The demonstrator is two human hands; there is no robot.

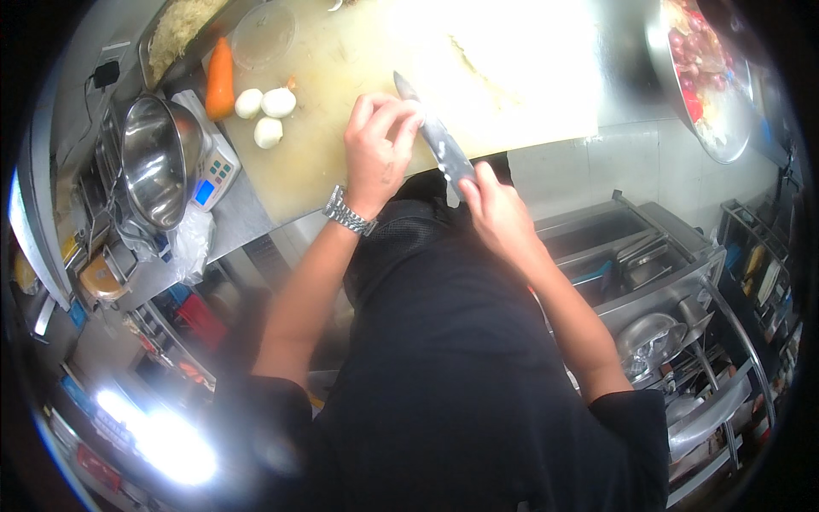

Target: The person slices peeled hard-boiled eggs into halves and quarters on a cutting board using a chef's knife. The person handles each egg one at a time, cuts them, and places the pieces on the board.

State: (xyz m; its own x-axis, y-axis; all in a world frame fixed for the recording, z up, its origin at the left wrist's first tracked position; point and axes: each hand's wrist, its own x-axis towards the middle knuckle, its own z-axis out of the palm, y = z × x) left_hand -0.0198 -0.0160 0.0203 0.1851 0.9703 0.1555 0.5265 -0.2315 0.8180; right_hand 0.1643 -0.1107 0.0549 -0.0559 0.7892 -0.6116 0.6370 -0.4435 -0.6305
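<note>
My right hand [502, 211] grips the handle of a kitchen knife [441, 144], its blade slanting up and to the left over the near edge of a pale cutting board [307, 176]. Small white bits cling to the blade near the handle. The curled fingers of my left hand [382, 144] meet at the blade's upper part; glare hides whether something small is pinched there. To the left on the board lie three peeled white onions [268, 132] and an orange carrot [220, 80]. A round clear plastic lid [264, 35] is beyond them.
At the left stand a steel bowl [153, 163] and a digital scale [216, 176], with a plastic bag [193, 243] beside them. A tray of pale shreds [179, 38] is at the far left. A bowl of shallots [697, 54] stands right, above a steel sink unit [640, 281].
</note>
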